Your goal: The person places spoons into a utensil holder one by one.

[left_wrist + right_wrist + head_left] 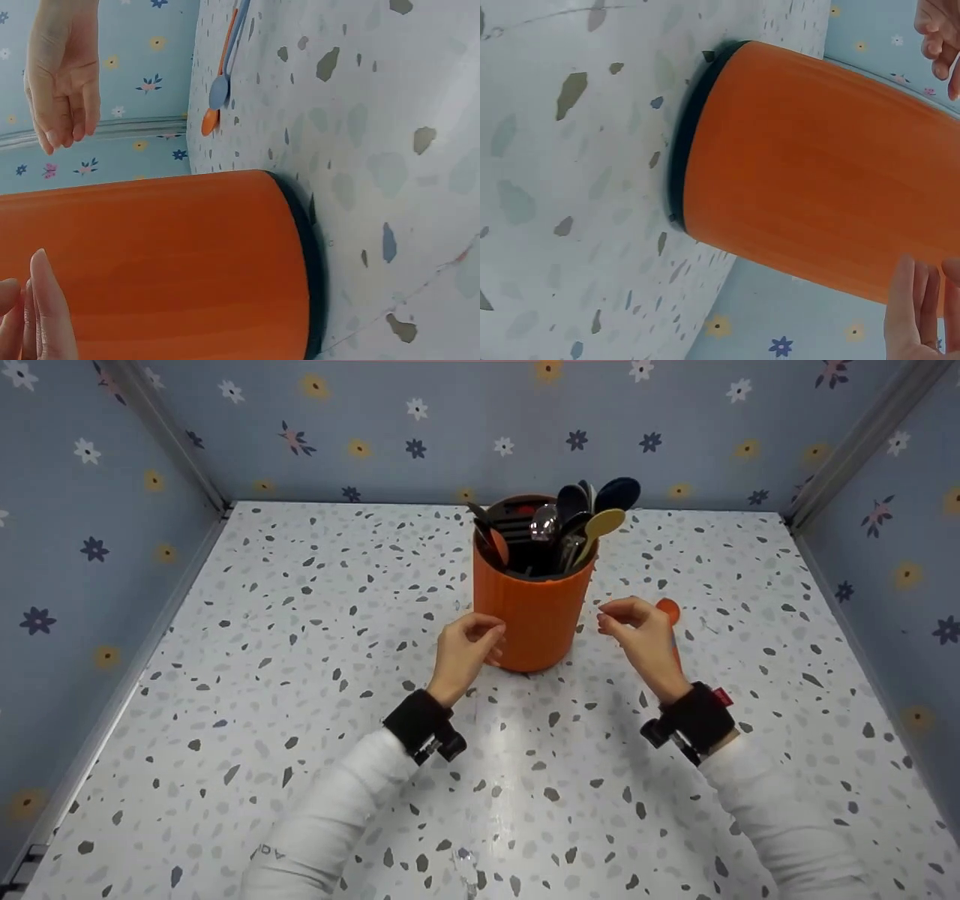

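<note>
An orange utensil holder point(531, 622) stands upright on the speckled table, full of several utensils. A yellow spoon point(604, 523) and dark spoons point(618, 495) lean out over its right side, and a dark-handled utensil point(480, 514) sticks up at its left. My left hand point(466, 651) is at the holder's front left, loosely bent and holding nothing. To the right of the holder, apart from it, hovers my right hand point(643, 643), also bare, with relaxed fingers. Behind that hand an orange spoon point(668, 610) lies on the table, partly hidden.
The left wrist view shows a blue spoon point(219, 91) lying alongside the orange one. Flowered panels point(420, 427) wall the table point(300, 622) at the back and both sides.
</note>
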Demonstrator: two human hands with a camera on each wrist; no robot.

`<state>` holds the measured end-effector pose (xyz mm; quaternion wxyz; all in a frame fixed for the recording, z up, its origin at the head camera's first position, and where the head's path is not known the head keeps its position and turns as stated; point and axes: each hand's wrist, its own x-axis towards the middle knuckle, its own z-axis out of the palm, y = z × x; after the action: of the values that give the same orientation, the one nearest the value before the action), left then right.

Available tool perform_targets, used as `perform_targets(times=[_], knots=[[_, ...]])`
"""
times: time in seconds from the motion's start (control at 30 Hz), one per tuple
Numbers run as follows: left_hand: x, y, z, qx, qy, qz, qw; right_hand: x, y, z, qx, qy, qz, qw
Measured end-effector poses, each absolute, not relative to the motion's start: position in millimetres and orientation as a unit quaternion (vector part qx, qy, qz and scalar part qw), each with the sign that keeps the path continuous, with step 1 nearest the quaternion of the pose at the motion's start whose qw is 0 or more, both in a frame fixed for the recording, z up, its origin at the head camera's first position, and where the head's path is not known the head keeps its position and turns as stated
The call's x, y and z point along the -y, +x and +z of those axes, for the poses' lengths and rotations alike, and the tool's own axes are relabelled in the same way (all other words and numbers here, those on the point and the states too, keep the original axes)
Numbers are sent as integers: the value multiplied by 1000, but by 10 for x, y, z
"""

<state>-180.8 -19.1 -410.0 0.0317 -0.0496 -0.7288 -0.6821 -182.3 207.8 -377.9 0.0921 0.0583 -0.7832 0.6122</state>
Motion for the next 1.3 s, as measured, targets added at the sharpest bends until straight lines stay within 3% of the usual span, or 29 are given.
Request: perform_targets(times=[0.37, 0.77, 1.3], knots=[[243, -1728, -4345, 739, -51, -671, -32, -2480, -1977, -4241, 789, 5, 611, 65], [203, -1641, -4480, 755, -74, -640, -120, -2859, -1965, -4431, 797, -36, 603, 29], [228, -1462, -4273, 747, -101, -637, -162, -3132, -1959, -4626, 873, -92, 478, -17]])
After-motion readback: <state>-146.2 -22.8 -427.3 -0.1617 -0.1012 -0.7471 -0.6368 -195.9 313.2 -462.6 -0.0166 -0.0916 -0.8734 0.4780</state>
